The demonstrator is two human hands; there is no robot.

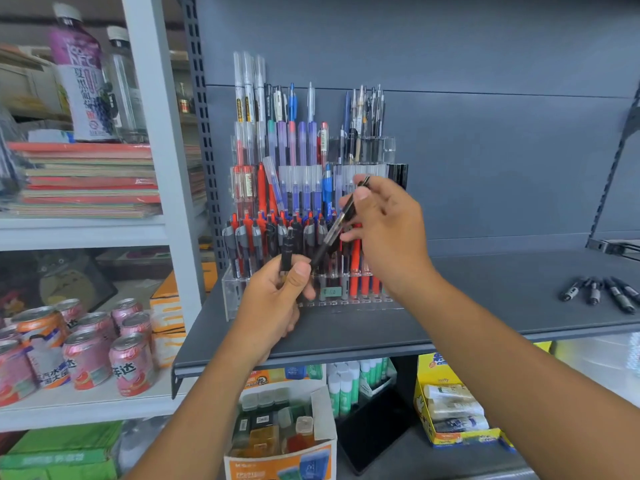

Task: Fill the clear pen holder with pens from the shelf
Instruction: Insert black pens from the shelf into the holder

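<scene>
Left hand [277,299] grips an upright pen [288,249] by the holder [229,294]. Right hand [386,230], at its two o'clock, pinches a tilted pen [337,226].

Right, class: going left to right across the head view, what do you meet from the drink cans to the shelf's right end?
Cans → left hand → right hand → loose pens.

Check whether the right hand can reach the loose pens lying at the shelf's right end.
Probably yes: the dark shelf between the right hand and the loose pens looks bare. But that hand pinches a black pen, which likely must be placed first.
</scene>
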